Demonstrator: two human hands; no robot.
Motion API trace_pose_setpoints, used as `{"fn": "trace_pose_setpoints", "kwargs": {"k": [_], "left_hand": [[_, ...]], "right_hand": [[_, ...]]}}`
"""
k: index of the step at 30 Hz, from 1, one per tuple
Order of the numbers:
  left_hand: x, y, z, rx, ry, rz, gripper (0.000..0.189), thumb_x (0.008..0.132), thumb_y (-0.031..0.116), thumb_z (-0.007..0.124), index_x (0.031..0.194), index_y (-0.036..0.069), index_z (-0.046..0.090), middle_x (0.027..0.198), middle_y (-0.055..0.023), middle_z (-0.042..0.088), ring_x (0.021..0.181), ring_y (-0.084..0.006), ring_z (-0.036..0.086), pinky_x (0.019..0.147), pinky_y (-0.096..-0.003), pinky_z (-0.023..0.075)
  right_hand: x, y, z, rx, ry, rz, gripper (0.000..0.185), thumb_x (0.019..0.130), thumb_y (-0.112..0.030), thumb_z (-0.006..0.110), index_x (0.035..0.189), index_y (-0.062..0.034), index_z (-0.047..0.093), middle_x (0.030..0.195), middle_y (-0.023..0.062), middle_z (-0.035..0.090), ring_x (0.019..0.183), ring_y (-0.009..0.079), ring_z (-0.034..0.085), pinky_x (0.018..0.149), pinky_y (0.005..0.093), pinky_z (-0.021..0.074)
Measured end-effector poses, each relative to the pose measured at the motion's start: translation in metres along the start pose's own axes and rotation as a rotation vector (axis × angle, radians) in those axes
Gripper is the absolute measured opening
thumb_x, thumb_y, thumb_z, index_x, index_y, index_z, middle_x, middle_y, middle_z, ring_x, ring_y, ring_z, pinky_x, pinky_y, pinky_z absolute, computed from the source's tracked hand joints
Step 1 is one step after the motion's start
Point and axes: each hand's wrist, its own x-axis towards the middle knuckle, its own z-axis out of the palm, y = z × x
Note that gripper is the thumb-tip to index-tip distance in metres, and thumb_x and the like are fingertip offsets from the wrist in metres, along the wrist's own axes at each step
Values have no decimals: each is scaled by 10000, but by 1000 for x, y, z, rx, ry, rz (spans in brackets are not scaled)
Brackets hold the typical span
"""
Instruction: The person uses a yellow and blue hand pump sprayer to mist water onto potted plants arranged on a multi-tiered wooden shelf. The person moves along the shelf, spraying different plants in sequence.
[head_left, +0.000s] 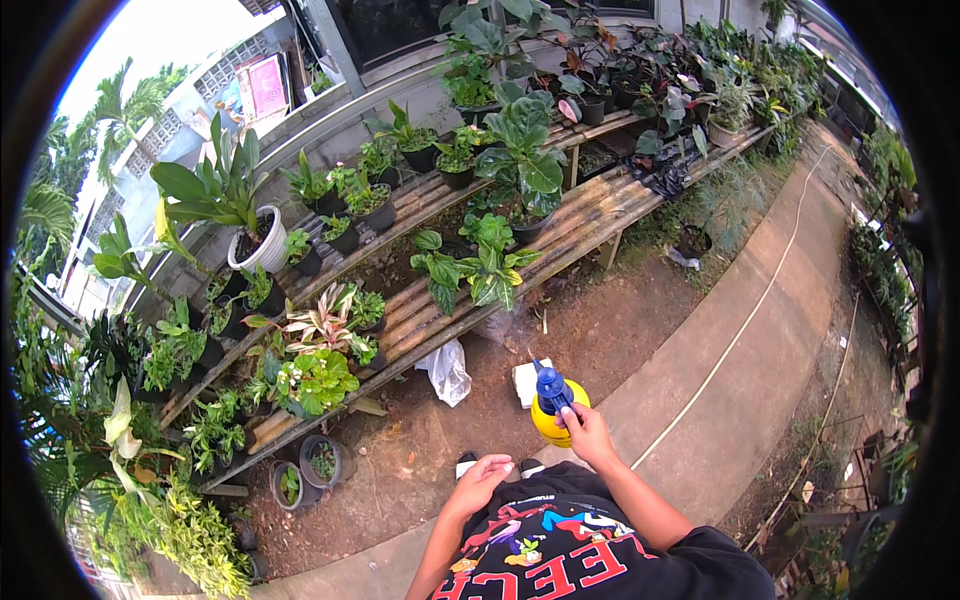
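Note:
My right hand (589, 435) is closed around the blue handle of a yellow pump spray bottle (551, 427), whose blue top points up and away from me. My left hand (486, 480) hangs in front of my shirt, fingers loosely extended, with nothing held. Beyond both hands a slatted bench (450, 330) carries potted plants, among them a variegated leafy plant (491, 262) and a light green plant with small white flowers (319, 379).
A white plastic bag (448, 373) and a white block-like thing (525, 384) lie on the soil. Two pots (326, 461) stand under the bench's near edge. A hose (739, 337) runs along the concrete path (675, 382). Pots line the back shelf (420, 202).

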Motion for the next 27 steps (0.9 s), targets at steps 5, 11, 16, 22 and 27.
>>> {"fn": "trace_pose_setpoints", "kwargs": {"k": [5, 11, 16, 22, 27], "left_hand": [[-2, 0, 1, -17, -6, 24, 356, 1094, 184, 658, 1396, 0, 625, 1303, -89, 713, 1245, -161, 651, 1114, -307, 488], [-5, 5, 2, -12, -3, 29, 358, 1097, 188, 655, 1398, -3, 622, 1304, -90, 713, 1249, -164, 651, 1116, -308, 488], [-4, 5, 2, -19, -4, 34, 364, 1098, 189, 653, 1403, -6, 615, 1308, -91, 712, 1252, -168, 651, 1119, -313, 489], [-2, 7, 3, -9, -4, 27, 357, 1096, 189, 657, 1398, 2, 620, 1300, -90, 715, 1240, -168, 655, 1111, -315, 492], [3, 8, 5, 13, -6, 30, 357, 1087, 194, 674, 1387, 6, 632, 1292, -88, 716, 1219, -167, 662, 1096, -319, 500]], "right_hand": [[-2, -4, 0, -8, -16, -55, 298, 1127, -235, 588, 1009, 7, 715, 904, 40, 727, 868, 122, 660, 832, 307, 527], [0, -5, 2, -35, -37, -59, 283, 1126, -216, 585, 1015, 12, 709, 908, 45, 729, 874, 123, 663, 839, 314, 529], [2, -1, 1, -63, -50, -58, 275, 1125, -198, 581, 1009, 18, 707, 908, 51, 731, 872, 127, 668, 836, 322, 533], [5, 7, 3, -79, 11, -105, 283, 1103, -241, 612, 1020, 4, 726, 832, 57, 733, 750, 127, 633, 722, 325, 513], [3, 4, -3, -120, -5, -84, 284, 1099, -244, 616, 1052, 11, 731, 858, 71, 757, 783, 141, 674, 752, 336, 536]]}}
